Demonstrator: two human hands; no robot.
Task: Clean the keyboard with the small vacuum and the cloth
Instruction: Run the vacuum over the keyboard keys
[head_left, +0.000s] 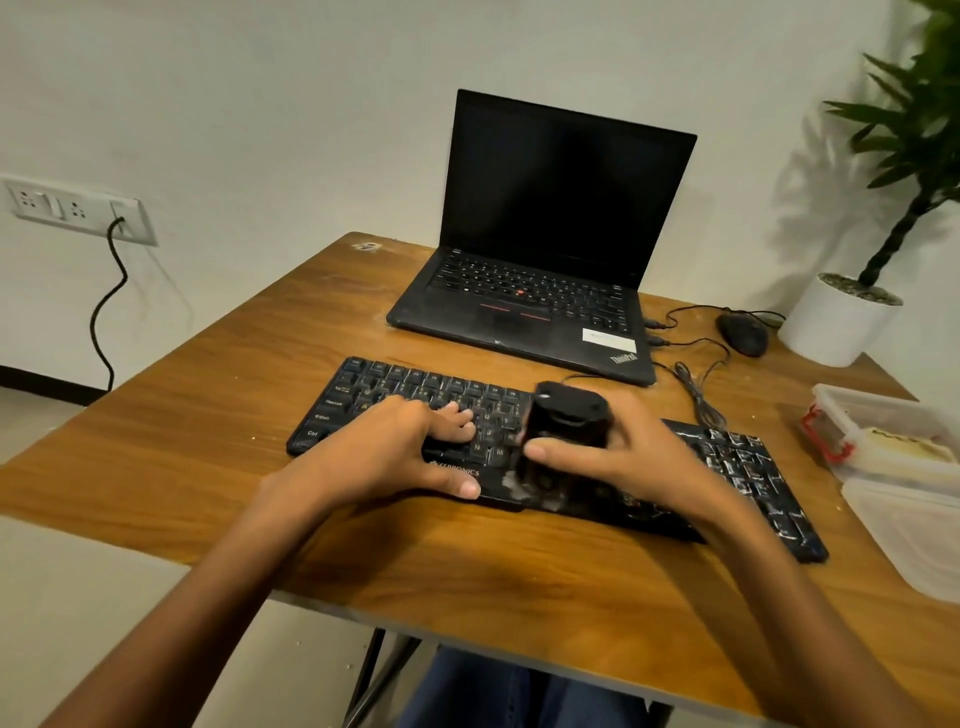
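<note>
Black keyboard lies diagonally across the wooden table, in front of the open laptop. White dust or debris shows on the keys, heaviest at the right end.

Right hand is wrapped around the small vacuum, thumb across its front, fingers behind. Vacuum stands upright, base down on the keyboard's near edge about mid-length, with a pale smear right at its base. It's motion-blurred.

Left hand grips nothing: palm flat on the left half of the keyboard, fingers spread over the keys, thumb along the front edge.

Containers at the right table edge: a clear plastic box with red latch clips, something pale yellowish inside, can't tell what. Just in front of it, a flat translucent lid or tray, contents not readable.

Mouse and white plant pot sit far right, behind. Cloth not visible.
</note>
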